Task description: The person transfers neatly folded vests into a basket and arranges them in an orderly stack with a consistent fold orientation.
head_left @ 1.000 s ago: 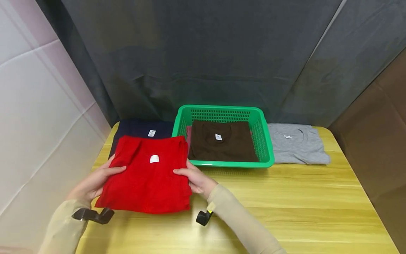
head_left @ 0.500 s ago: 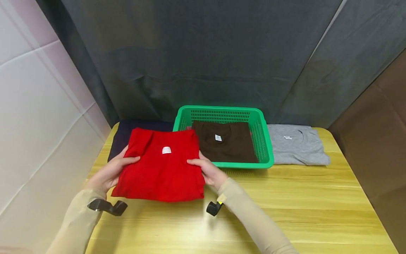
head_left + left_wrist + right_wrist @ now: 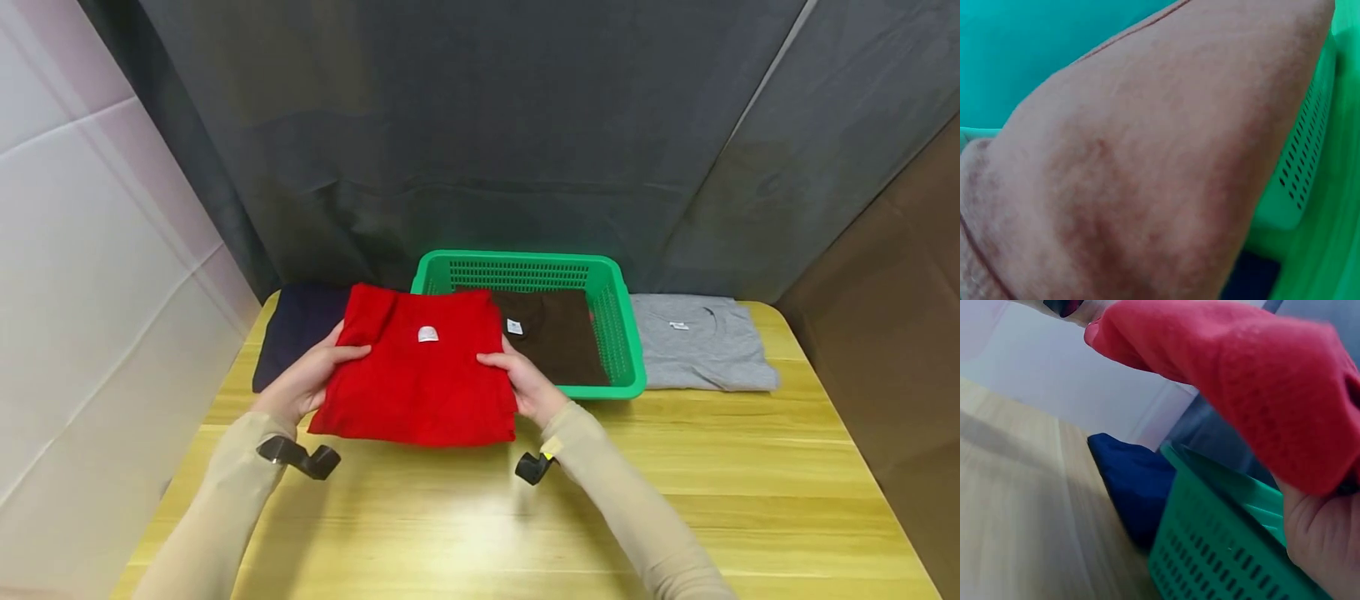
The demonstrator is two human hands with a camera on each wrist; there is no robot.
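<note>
The folded red shirt [image 3: 420,371] is hanging level between both hands, left hand [image 3: 303,383] and right hand [image 3: 528,385] gripping its side edges, just before the green basket [image 3: 626,350] at the table's far edge.

Both arms wear long, close-fitting beige sleeves that run right down to the wrists. The left hand [image 3: 303,385] and right hand [image 3: 527,386] are bare. Under each wrist sits a small black clip-like camera mount; the right one shows a yellow spot.
</note>
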